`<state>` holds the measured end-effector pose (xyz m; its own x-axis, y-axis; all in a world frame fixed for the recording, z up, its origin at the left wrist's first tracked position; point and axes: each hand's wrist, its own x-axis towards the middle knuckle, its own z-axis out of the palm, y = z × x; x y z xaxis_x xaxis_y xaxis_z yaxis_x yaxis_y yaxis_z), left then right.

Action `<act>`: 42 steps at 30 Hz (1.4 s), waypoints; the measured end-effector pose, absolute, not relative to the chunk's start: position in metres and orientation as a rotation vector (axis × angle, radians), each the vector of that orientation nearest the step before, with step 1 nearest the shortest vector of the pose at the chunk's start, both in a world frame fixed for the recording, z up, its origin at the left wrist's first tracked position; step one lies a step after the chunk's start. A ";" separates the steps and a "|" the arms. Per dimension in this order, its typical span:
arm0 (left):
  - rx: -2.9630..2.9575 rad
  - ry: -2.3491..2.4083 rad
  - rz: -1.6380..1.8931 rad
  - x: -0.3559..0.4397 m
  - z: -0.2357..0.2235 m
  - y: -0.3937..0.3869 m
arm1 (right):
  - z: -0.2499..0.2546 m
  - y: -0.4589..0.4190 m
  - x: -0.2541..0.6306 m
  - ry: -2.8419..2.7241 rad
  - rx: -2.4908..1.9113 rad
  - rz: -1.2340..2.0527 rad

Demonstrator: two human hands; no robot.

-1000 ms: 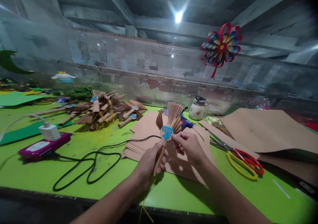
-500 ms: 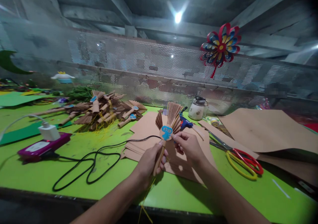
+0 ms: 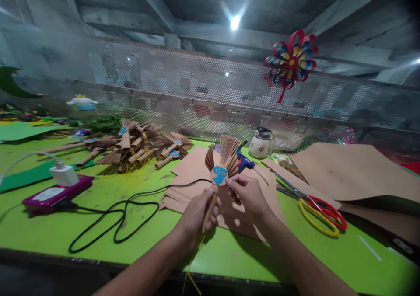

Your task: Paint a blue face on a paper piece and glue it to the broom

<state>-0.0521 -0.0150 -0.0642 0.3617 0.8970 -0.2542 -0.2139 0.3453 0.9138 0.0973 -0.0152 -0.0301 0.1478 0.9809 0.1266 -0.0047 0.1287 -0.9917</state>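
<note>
My left hand [image 3: 198,215] is closed around the rolled handle of a brown pleated paper fan [image 3: 229,151], held upright above the table. Where the pleats meet the handle sits a round paper disc [image 3: 218,175] with a blue figure on it. My right hand [image 3: 247,193] pinches the right edge of this disc between thumb and forefinger; its other fingers are curled. Yellow strings [image 3: 191,269] dangle below the handle. Under both hands lies a stack of brown paper sheets [image 3: 187,200]. Just behind the fan is a blue glue gun [image 3: 245,162], partly hidden.
Scissors [image 3: 320,217] with red and yellow handles lie at right, near large brown paper [image 3: 354,171]. A white jug [image 3: 260,144] stands behind. At left are a purple power strip [image 3: 57,195], a looped black cable [image 3: 123,219] and piled paper fans [image 3: 139,149].
Almost nothing differs. Both hands keep the same hold on the fan and its disc, and the view has shifted very slightly.
</note>
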 end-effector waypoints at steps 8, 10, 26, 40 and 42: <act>0.912 0.908 0.864 -0.052 -0.064 -0.016 | -0.033 -0.014 0.102 -1.192 -1.184 0.965; 0.908 0.905 0.861 -0.053 -0.064 -0.016 | -0.033 -0.014 0.105 -1.196 -1.189 0.913; 0.903 0.911 0.920 -0.050 -0.066 -0.018 | -0.033 -0.023 0.091 -1.841 -1.147 -0.325; 0.858 0.823 0.936 -0.055 -0.069 -0.012 | -0.039 -0.028 0.092 -1.278 -1.250 0.657; 0.857 0.815 0.937 -0.054 -0.068 -0.012 | -0.038 -0.026 0.089 -1.209 -1.216 0.886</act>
